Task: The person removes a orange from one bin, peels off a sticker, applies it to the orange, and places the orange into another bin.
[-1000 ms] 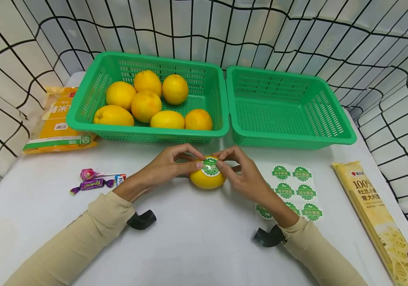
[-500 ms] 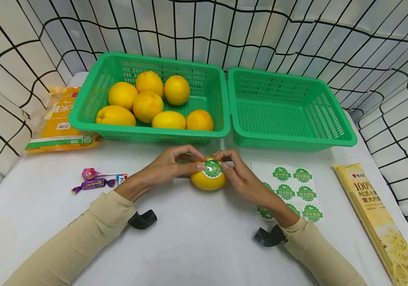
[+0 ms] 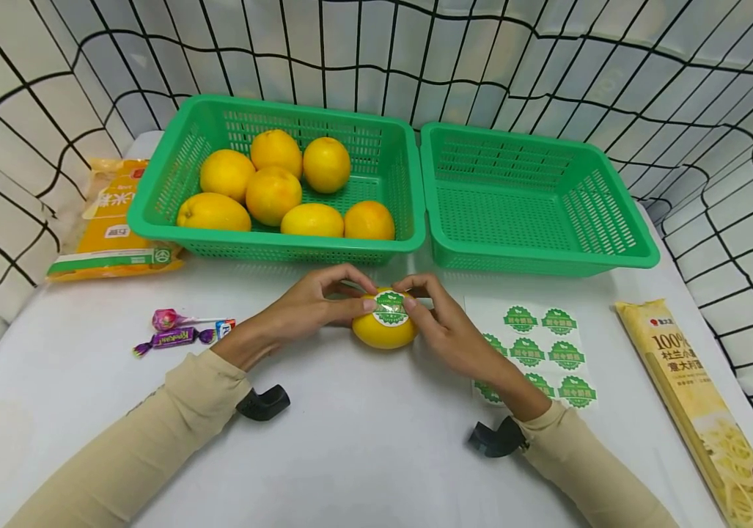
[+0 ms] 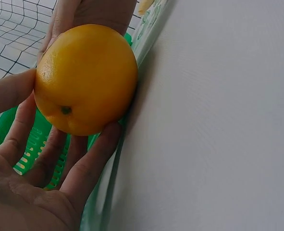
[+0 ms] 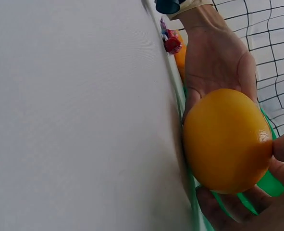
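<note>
An orange (image 3: 383, 334) rests on the white table between both hands, with a round green-and-white sticker (image 3: 391, 308) on its upper side. My left hand (image 3: 313, 308) holds its left side, thumb at the sticker's left edge. From the right, my right hand (image 3: 449, 323) holds the same fruit, its thumb against the sticker's right edge. The left wrist view shows the orange (image 4: 86, 79) with its stem end, fingers curled beneath it. In the right wrist view the orange (image 5: 226, 142) hides part of the far hand; the sticker is out of sight in both wrist views.
A green basket (image 3: 277, 253) with several oranges stands behind the hands, beside a second green basket (image 3: 541, 260). Under the right forearm lies a sticker sheet (image 3: 544, 334). Candies (image 3: 174, 337) and a yellow bag (image 3: 112, 220) are left, a noodle pack (image 3: 706, 411) right. Wire mesh surrounds the table.
Both hands keep their hold on the orange, with the thumbs shifting slightly at the sticker. The head view has moved a little; nothing else has visibly moved.
</note>
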Available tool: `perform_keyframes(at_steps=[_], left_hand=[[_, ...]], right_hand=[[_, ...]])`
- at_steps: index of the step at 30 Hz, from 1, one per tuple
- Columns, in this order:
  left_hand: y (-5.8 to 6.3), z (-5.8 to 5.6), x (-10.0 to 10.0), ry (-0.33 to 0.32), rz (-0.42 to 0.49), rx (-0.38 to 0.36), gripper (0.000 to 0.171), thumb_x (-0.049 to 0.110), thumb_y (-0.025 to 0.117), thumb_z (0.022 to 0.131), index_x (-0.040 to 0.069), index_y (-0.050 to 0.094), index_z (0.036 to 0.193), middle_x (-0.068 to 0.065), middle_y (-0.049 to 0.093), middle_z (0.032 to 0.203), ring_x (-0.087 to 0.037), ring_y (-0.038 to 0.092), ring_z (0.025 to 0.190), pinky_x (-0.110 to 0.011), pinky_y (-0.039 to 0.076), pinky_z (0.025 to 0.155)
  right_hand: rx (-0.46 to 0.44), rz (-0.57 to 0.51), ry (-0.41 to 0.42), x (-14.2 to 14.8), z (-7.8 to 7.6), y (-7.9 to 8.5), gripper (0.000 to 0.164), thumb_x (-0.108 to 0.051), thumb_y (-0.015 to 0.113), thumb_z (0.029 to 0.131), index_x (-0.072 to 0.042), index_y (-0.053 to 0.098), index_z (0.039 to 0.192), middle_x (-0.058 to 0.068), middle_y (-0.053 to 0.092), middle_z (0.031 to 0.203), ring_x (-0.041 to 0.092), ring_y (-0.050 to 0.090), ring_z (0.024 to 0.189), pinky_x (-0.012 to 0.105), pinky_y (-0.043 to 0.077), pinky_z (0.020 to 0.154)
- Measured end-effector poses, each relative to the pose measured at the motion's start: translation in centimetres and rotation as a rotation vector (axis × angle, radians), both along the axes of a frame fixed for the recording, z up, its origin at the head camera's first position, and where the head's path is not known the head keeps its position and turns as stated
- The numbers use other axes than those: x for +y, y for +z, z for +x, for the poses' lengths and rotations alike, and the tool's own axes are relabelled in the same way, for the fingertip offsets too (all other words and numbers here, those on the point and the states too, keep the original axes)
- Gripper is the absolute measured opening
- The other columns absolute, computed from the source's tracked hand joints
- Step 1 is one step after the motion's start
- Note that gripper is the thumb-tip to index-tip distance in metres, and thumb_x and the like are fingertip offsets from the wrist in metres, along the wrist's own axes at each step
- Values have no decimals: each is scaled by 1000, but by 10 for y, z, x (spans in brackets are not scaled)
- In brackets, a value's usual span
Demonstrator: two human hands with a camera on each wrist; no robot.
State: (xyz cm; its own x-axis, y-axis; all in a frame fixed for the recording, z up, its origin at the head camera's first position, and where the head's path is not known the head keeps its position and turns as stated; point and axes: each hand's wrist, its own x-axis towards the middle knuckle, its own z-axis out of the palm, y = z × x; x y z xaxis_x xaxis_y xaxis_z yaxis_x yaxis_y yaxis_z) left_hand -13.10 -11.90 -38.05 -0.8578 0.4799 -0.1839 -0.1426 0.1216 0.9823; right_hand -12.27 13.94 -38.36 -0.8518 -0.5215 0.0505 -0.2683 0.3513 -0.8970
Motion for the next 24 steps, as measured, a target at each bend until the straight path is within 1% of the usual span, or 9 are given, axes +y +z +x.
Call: perform_keyframes(at_steps=[2, 6, 8, 12, 15, 19, 21, 24], left_hand=[[0, 0, 0, 1, -1, 0, 29, 26, 76, 100, 9, 67, 121, -10, 59, 140, -32, 58, 128, -40, 61, 96], [0, 0, 0, 1, -1, 1, 24, 23, 75, 100, 6, 67, 114, -11, 59, 142, -32, 57, 129, -39, 61, 96], [1, 0, 0, -1, -3, 2, 22, 22, 74, 100, 5, 67, 112, -11, 58, 142, -32, 56, 129, -38, 62, 95], [2, 0, 1, -5, -1, 6, 21, 21, 75, 100, 5, 69, 112, -10, 60, 140, -31, 57, 129, -39, 62, 94], [3, 0, 1, -11, -8, 33, 23, 22, 76, 99, 9, 68, 117, -9, 59, 140, -32, 58, 128, -40, 62, 94], [2, 0, 1, -23, -18, 58, 25, 26, 76, 100, 14, 70, 121, -7, 59, 140, -32, 58, 128, -41, 61, 94], [1, 0, 0, -28, -13, 51, 26, 27, 76, 100, 13, 72, 122, -7, 60, 140, -31, 58, 129, -41, 61, 95], [0, 0, -1, -17, -16, 37, 26, 27, 75, 101, 12, 73, 122, -8, 60, 140, -30, 57, 130, -40, 61, 95]], right_hand=[[18, 8, 4, 0, 0, 0, 29, -20, 49, 114, -7, 48, 140, 9, 55, 146, 26, 52, 137, 51, 50, 108], [101, 52, 5, -3, 3, 3, 39, -20, 68, 105, -7, 50, 138, 7, 57, 142, 24, 55, 131, 48, 54, 102], [116, 51, -9, -5, 4, 3, 42, -19, 73, 102, -8, 52, 135, 6, 59, 139, 24, 57, 129, 46, 56, 99], [98, 24, -50, -8, 5, 2, 36, -19, 72, 102, -9, 54, 131, 5, 62, 135, 26, 58, 128, 47, 58, 96], [95, 23, -54, -8, 5, 2, 35, -19, 72, 102, -9, 55, 131, 6, 63, 135, 26, 60, 128, 46, 59, 95], [88, 40, -32, -4, 4, 5, 38, -20, 76, 100, -10, 57, 132, 5, 64, 139, 24, 61, 129, 46, 59, 99], [87, 44, -15, -2, 3, 7, 41, -20, 77, 99, -10, 57, 133, 5, 64, 142, 23, 61, 130, 46, 59, 100], [91, 50, 11, -1, 3, 7, 46, -20, 80, 96, -11, 57, 135, 3, 63, 144, 22, 61, 131, 45, 58, 101]])
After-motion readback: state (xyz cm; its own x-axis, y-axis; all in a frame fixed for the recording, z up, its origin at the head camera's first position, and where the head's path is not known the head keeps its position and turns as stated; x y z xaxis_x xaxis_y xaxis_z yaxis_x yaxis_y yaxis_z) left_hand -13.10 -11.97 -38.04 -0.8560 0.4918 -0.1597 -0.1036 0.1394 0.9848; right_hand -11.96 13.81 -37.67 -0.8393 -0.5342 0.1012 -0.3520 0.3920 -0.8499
